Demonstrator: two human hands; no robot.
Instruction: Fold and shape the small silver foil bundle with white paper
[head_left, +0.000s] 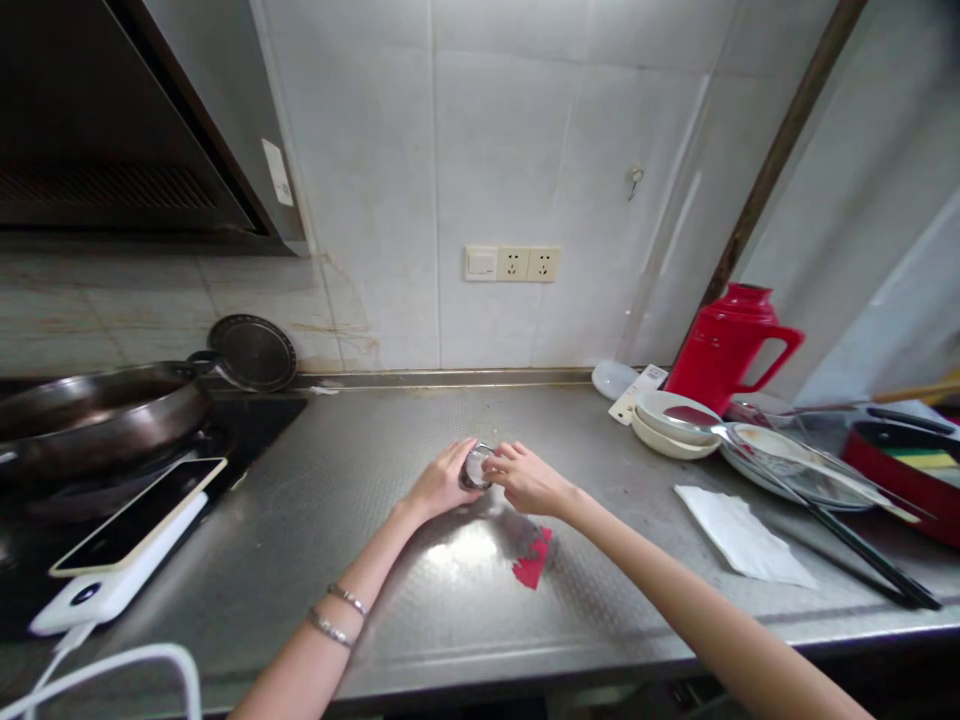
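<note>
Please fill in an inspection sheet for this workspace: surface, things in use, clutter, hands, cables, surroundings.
Surface: shiny metal counter.
Things in use: small round container; contents too small to make out.
Clutter: torn red scrap nearer the camera than the container; white tissue, stacked bowls and red flask at right; phone and white device at left.
Hands: left hand around the container's side; right hand with fingers at its top, grip unclear.
Cables: white cable running to the white device.
Surroundings: frying pan on the cooktop; wall sockets behind; hood at upper left.

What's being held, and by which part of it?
A small round container, by its side, in the left hand; the right hand is at its top, grip unclear.
</note>
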